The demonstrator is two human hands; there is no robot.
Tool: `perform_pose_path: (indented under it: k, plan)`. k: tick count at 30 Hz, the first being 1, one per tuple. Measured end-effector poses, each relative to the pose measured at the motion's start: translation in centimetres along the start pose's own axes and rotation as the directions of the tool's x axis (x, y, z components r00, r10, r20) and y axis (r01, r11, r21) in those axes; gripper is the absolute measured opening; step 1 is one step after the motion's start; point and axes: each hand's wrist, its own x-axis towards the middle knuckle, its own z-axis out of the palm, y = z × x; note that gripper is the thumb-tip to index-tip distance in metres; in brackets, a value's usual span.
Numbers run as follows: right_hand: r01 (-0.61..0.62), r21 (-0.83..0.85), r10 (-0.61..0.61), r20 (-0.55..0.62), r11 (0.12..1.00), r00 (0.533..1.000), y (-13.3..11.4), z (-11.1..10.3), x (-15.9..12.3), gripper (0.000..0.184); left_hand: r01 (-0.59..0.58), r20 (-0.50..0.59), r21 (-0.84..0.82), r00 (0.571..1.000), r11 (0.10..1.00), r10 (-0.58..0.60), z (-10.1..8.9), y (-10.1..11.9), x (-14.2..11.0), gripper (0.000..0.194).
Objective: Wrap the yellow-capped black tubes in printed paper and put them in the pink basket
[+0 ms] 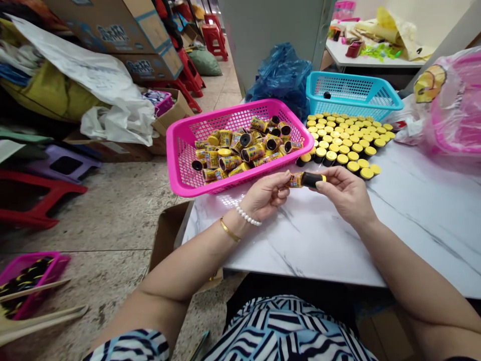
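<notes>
Between my two hands, above the front of the white marbled table [421, 215], a printed yellow sleeve [295, 180] and a black tube with a yellow cap [311, 180] meet end to end. My left hand [267, 194] pinches the sleeve, its fingers curled. The capped end of the tube is gripped by my right hand [347, 193] between thumb and fingers. Whether the tube reaches inside the sleeve I cannot tell. Left of centre a pink basket [176, 173] holds many loose printed sleeves [229, 163]. Behind my right hand, yellow-capped black tubes [341, 159] stand upright in close rows.
A blue basket [353, 108] stands behind the rows, beside a blue plastic bag [280, 75]. At the right edge is a pink basket in clear plastic [456, 110]. Cardboard boxes [112, 32] and stools [37, 195] stand on the floor to the left.
</notes>
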Motion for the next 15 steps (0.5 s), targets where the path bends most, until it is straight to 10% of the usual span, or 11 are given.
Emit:
perform_pose_path:
  k: [15]
  plan:
    - [0.251, -0.342, -0.272, -0.016, 0.906, 0.962, -0.2, -0.5, -0.6, 0.030, -0.124, 0.045, 0.259, 0.992, 0.958, 0.117, 0.2, -0.6, -0.5, 0.047]
